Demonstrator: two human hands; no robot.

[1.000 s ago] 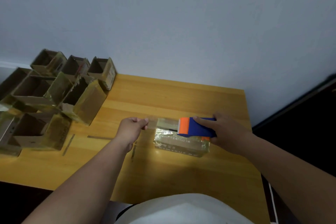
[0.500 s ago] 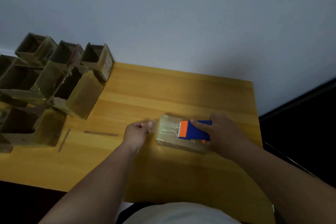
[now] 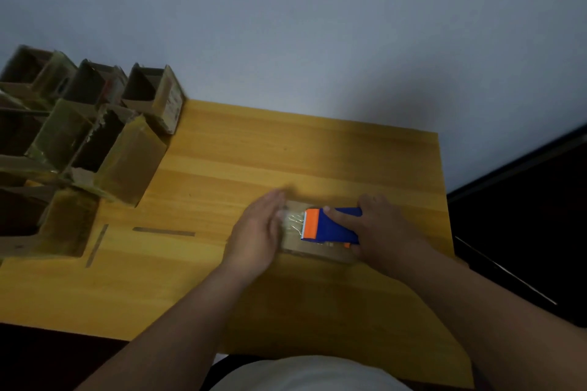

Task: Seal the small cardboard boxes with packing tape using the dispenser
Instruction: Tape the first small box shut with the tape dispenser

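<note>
Wooden surface [image 3: 286, 149] against a pale wall; open cardboard boxes [image 3: 95, 143] stacked at the frame's left. Small box [image 3: 317, 249] lies right of centre, blue-and-orange tape dispenser [image 3: 330, 227] on top, gripped by right hand [image 3: 381, 232]. Left hand [image 3: 257, 232], fingers straight and blurred, presses flat on the box's left end.

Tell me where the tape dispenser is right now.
In the head view, the tape dispenser sits on the small cardboard box right of table centre, gripped by the right hand.
</note>
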